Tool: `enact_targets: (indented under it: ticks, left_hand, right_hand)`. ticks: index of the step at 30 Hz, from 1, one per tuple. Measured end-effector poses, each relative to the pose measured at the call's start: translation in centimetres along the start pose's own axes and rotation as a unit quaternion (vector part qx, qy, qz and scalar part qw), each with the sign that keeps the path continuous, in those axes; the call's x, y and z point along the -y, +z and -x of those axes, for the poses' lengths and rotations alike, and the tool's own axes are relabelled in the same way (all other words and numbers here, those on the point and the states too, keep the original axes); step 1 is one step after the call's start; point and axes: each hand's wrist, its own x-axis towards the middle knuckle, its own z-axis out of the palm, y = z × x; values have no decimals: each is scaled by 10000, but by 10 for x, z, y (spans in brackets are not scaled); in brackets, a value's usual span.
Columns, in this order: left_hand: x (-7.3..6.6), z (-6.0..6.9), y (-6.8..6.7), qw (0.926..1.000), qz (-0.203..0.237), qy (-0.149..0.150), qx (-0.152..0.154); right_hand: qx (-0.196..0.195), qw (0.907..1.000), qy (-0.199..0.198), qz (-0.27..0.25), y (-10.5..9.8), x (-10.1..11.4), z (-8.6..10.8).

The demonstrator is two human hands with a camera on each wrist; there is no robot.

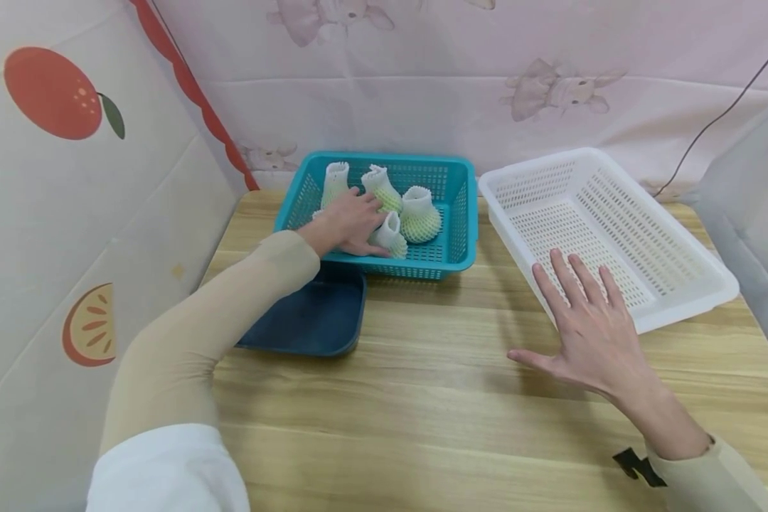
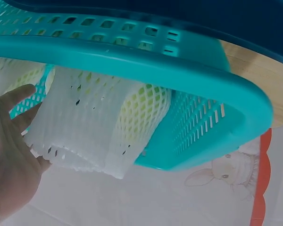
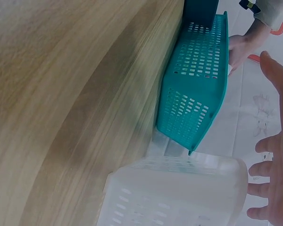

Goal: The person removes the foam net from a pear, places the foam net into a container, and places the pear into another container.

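In the head view a teal basket (image 1: 457, 213) holds several yellow-green round things in white foam nets, among them a netted one (image 1: 420, 215) at the right. My left hand (image 1: 352, 222) reaches over the basket's front rim among the nets, fingers spread; the left wrist view shows the hand (image 2: 19, 146) beside a white net (image 2: 85, 117), its fingers partly hidden. Over the near left edge of a white basket (image 1: 691, 284) my right hand (image 1: 598, 341) hovers with fingers spread, holding nothing. The right wrist view shows that hand (image 3: 278, 165) above the white basket (image 3: 179, 188).
A dark blue tray (image 1: 313, 320) stands in front of the teal basket, partly under my left forearm. The wooden table (image 1: 409, 427) reaches toward me. Printed cloth walls (image 1: 422, 107) stand behind and at both sides, with a thin dark cable at the right.
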Motion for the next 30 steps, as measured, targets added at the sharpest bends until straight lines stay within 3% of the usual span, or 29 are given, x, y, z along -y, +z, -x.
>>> enact_targets:
  ticks: [20, 30]
  left_hand:
    - [-8, -16, 4, 9967, -733, 240, 237]
    - [-15, -28, 3, 9981, -382, 435, 222]
  right_hand:
    - [-7, 10000, 8, 48, 2, 0, -5]
    - [57, 9999, 103, -16, 2, -1, -4]
